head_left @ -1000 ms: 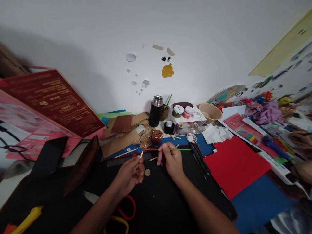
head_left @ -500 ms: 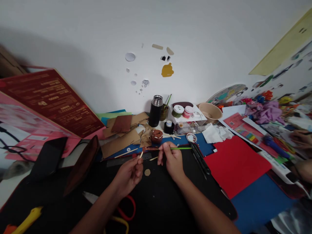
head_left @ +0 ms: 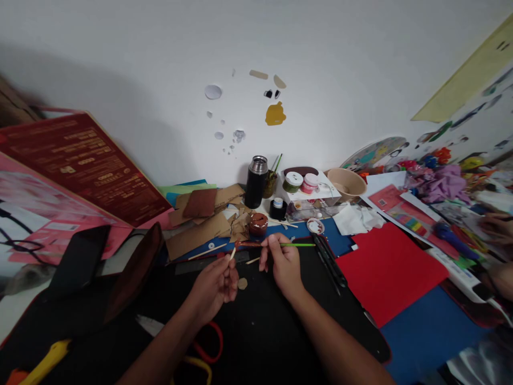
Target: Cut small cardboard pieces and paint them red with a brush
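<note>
Between thumb and fingers, my left hand [head_left: 218,283] pinches a short pale wooden stick [head_left: 233,253] whose upper tip is reddish brown. My right hand [head_left: 282,264] grips a green-handled paintbrush [head_left: 297,245] held level, its brown-coated end pointing left and meeting the stick's tip. Just behind the hands stands an open jar of brown paint [head_left: 258,223]. A small round disc [head_left: 242,284] lies on the black mat [head_left: 264,342] between my hands. Scissors [head_left: 212,342] with red and yellow handles are partly hidden under my left forearm.
A black thermos [head_left: 256,184] and paint jars [head_left: 293,182] stand by the wall. Cardboard pieces [head_left: 200,235] lie back left, beside a dark phone [head_left: 82,262]. Black pens [head_left: 328,262] and red paper [head_left: 393,272] lie right. Another person's hand [head_left: 499,230] shows at the far right edge.
My left hand has tilted very slightly with the stick. The brush and my right hand stay practically in place, with the brush end still at the stick's tip.
</note>
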A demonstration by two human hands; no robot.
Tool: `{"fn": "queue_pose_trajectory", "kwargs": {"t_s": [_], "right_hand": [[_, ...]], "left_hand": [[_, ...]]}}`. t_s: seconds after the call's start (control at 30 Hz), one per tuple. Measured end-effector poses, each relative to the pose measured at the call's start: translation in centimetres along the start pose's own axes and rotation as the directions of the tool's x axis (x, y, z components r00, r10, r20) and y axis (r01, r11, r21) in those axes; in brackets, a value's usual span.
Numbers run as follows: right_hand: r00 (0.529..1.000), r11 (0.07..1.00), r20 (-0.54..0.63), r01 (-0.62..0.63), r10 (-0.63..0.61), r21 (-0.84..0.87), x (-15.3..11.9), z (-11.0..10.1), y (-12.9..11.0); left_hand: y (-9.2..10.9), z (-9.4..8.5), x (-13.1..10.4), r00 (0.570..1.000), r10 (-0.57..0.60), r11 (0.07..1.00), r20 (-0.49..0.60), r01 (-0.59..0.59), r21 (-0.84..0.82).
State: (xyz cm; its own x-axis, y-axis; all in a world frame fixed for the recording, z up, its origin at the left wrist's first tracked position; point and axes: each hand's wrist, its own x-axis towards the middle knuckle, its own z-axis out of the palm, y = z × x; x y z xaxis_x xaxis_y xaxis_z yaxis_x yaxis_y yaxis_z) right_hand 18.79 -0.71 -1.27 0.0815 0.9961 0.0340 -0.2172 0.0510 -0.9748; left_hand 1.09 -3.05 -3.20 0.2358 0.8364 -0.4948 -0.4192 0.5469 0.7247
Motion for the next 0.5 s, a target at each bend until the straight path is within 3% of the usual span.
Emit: {"fn": "queue_pose_trajectory", "kwargs": {"t_s": [0.17,0.33,0.5], "right_hand": [[0.99,0.997,-0.136,0.049,-0.04,0.061,0.8,-0.9,0.1],[0.994,0.989,-0.102,0.047,-0.034,0.137,0.7,-1.3,0.0],[0.997,0.98,-0.074,0.037,-0.023,0.193,0.6,-0.9,-0.3]], "left_hand": [[0.0,0.1,0.0,0.99,0.137,0.981,0.014,-0.138,0.133],[0.2,-0.1,0.2,0.958,0.28,0.92,0.062,-0.287,0.266],[-0.2,-0.3,0.3,0.947,0.31,0.894,0.08,-0.319,0.316]]}}
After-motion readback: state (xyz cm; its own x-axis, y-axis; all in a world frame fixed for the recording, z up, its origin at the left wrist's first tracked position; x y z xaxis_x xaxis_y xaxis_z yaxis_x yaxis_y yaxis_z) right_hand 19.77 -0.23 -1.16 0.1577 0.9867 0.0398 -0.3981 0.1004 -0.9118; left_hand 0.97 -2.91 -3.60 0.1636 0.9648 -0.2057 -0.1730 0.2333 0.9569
